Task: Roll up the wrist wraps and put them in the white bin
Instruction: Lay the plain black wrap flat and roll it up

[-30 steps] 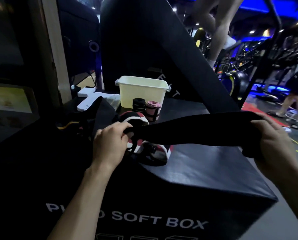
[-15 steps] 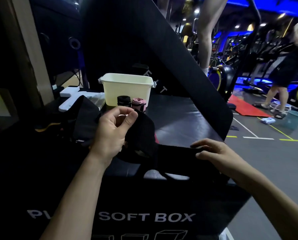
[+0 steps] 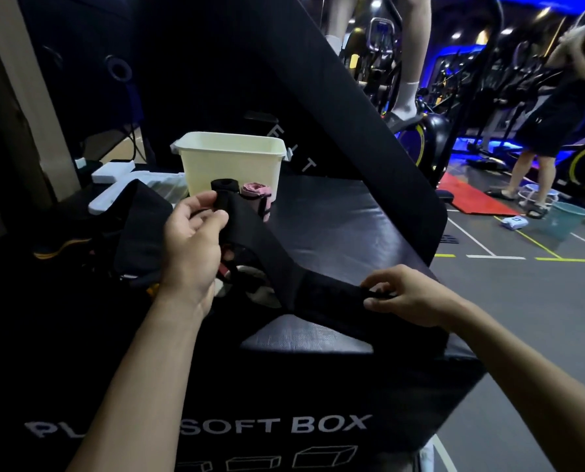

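Black soft box (image 3: 335, 229) is serving as the bench. White bin (image 3: 231, 165) is sitting at the box's far edge, open side up, ready for rolls. Two finished rolls, one black (image 3: 225, 184) and one pink (image 3: 255, 192), are standing on the box just in front of the bin, not in it yet. Black wrist wrap (image 3: 281, 264) is stretching taut over the box's near half between both hands, probably to line it up for rolling. Left hand (image 3: 190, 248) is pinching the upper end, nearer the bin; right hand (image 3: 405, 294) is pinching the lower end at the near right corner. Too dark to say whether rolling has begun.
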Demonstrator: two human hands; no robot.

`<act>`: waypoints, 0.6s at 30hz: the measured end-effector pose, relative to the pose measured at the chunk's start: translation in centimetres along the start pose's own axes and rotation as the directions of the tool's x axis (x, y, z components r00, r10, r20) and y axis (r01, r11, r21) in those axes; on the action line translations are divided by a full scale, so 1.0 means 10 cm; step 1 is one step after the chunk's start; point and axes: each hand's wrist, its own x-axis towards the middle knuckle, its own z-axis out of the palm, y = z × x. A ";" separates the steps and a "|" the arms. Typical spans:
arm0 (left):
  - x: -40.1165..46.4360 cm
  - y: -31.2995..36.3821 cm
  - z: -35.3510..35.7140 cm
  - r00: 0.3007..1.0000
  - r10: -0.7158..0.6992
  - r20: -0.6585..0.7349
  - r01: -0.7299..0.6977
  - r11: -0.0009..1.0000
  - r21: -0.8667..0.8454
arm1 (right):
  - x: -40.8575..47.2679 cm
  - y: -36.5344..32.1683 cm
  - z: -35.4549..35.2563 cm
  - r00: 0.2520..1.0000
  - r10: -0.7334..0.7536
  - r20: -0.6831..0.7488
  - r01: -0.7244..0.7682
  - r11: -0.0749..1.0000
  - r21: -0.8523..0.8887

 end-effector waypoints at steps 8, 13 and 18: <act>0.04 -0.06 0.08 0.969 0.187 0.162 -0.216 0.959 0.181 | 0.15 0.18 -0.03 0.915 0.003 -0.404 0.002 1.000 0.012; 0.08 -0.17 0.13 0.824 0.384 0.418 -0.563 0.640 0.522 | 0.05 0.19 -0.38 0.941 0.063 -0.332 -0.068 0.998 -0.003; 0.07 -0.19 0.21 0.774 0.467 0.427 -0.632 0.617 0.470 | 0.07 0.02 -0.52 0.947 -0.113 -0.300 0.176 0.965 0.194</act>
